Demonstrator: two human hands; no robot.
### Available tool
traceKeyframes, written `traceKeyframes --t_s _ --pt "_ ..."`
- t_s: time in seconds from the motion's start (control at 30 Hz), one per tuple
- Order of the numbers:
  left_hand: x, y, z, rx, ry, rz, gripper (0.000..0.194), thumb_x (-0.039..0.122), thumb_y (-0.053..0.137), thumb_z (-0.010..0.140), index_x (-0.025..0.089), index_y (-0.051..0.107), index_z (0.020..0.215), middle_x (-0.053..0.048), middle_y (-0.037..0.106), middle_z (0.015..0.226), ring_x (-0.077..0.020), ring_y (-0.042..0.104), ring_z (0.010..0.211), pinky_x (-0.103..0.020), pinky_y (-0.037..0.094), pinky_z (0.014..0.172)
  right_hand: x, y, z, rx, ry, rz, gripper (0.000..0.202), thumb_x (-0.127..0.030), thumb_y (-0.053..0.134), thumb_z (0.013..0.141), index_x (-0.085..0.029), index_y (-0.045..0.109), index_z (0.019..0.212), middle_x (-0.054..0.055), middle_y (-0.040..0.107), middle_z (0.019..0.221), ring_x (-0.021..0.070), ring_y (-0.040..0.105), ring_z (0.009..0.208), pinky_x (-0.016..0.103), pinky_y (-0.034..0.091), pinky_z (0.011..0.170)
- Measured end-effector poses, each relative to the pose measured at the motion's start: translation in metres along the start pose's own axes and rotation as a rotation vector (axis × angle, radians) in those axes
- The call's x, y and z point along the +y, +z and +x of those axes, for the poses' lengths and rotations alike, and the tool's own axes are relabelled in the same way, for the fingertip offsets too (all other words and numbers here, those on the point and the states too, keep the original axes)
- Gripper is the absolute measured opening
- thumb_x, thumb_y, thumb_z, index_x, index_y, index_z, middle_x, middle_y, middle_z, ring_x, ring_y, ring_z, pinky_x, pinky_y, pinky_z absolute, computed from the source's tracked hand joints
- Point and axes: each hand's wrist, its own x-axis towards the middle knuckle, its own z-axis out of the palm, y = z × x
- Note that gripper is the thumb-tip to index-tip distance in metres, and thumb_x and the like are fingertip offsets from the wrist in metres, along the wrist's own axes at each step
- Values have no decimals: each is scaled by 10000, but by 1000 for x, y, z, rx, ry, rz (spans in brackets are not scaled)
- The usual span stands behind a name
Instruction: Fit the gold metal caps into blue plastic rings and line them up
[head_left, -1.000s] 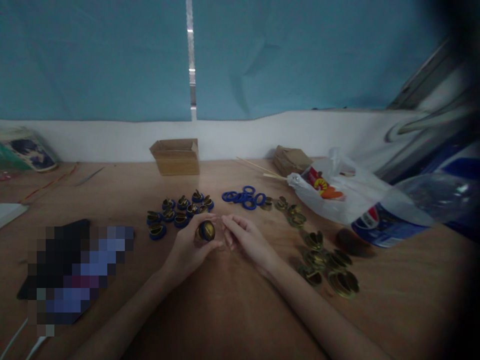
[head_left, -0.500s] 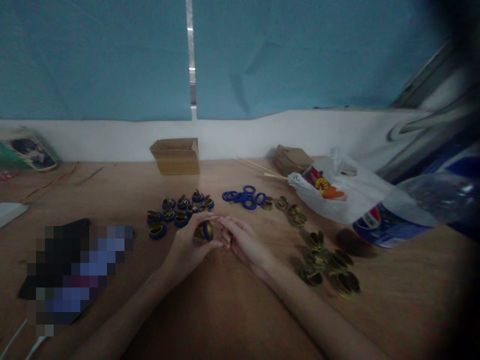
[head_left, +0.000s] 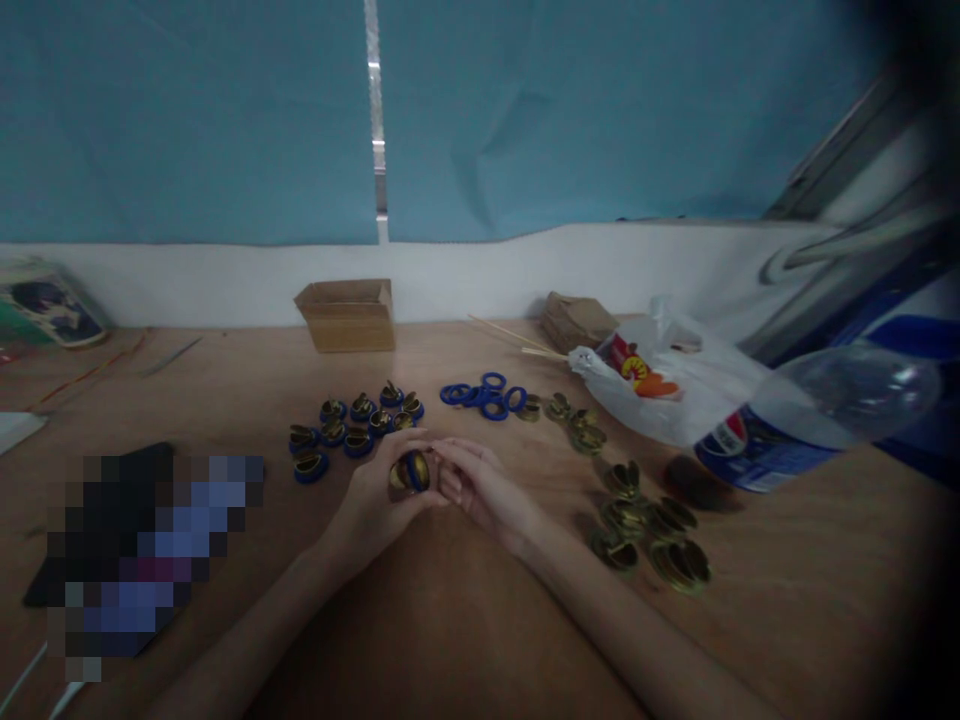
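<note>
My left hand (head_left: 375, 492) curls round a brass-coloured round piece with a blue ring (head_left: 410, 472), thumb below and fingers above. Close by on its right, my right hand (head_left: 480, 488) has its fingers pinched together, the tips meeting my left fingertips. What those tips hold, if anything, is too small to make out. Beyond my left hand stand several brass pieces with raised flaps, each in a blue ring (head_left: 358, 442). Loose blue rings (head_left: 493, 408) lie in a small heap past my right hand. Brass flap pieces without rings (head_left: 626, 518) are spread to the right.
A phone-like dark device (head_left: 105, 530), partly pixelated, lies at left with white cables. An open cardboard box (head_left: 349, 325) stands at the back. A brown package (head_left: 577, 320), a white plastic bag (head_left: 697, 385) and a lying Pepsi bottle (head_left: 772, 445) occupy the right side.
The brass piece in my left hand has turned slightly, and its blue ring now slants. Both hands stay close together. The whole view has shifted a little.
</note>
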Motion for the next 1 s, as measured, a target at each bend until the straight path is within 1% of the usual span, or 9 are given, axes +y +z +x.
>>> traceKeyframes --t_s 0.2,0.3,0.37,0.57,0.67,0.77,0.9,1.0 --pt "-1 -2 0 9 109 77 655 233 752 705 245 439 1281 -89 644 1201 -225 636 1081 -381 528 930 2 0 0 5 64 3 218 -304 752 677 -137 614 700 -76 399 532 36 266 445 183 222 415" --pt "-2 -2 -2 5 171 143 705 233 738 723 247 394 1338 -94 610 1267 -228 603 1139 -383 504 973 3 -2 0 11 85 -9 221 -315 748 680 -143 611 702 -80 389 529 41 263 447 184 231 418" --pt "-3 -2 -3 -3 200 174 718 226 724 738 252 369 1362 -89 584 1304 -223 579 1172 -375 489 994 3 -3 0 -7 88 -12 225 -322 741 689 -148 599 689 -81 390 527 40 255 439 187 222 412" --pt "-2 -4 -3 3 214 209 700 209 705 758 241 363 1368 -88 578 1311 -208 583 1167 -343 502 979 4 -4 1 -87 11 -53 270 -374 695 747 -149 574 662 -71 413 538 38 240 416 209 190 403" --pt "-2 -4 -3 -6 243 207 706 214 697 768 237 342 1379 -91 570 1320 -203 573 1180 -344 489 995 5 -4 1 -98 7 -121 277 -396 680 765 -152 571 691 -68 428 541 41 265 420 215 176 416" --pt "-3 -4 -4 -5 256 210 669 217 665 795 232 340 1380 -99 570 1318 -207 567 1188 -356 488 996 6 -5 1 -108 15 -192 292 -421 649 791 -159 554 702 -77 408 511 47 266 420 217 171 428" --pt "-5 -3 -5 -15 259 221 655 209 648 805 228 336 1381 -108 560 1327 -217 564 1191 -369 487 999 6 -8 1 -113 10 -305 335 -463 609 815 -168 527 678 -67 421 501 60 308 440 221 190 445" --pt "-5 -4 -5 -19 243 217 661 209 650 804 236 333 1384 -102 537 1352 -214 558 1198 -353 490 995 6 -9 1 -109 1 -332 334 -461 607 813 -171 524 669 -56 444 528 66 335 461 223 220 464"
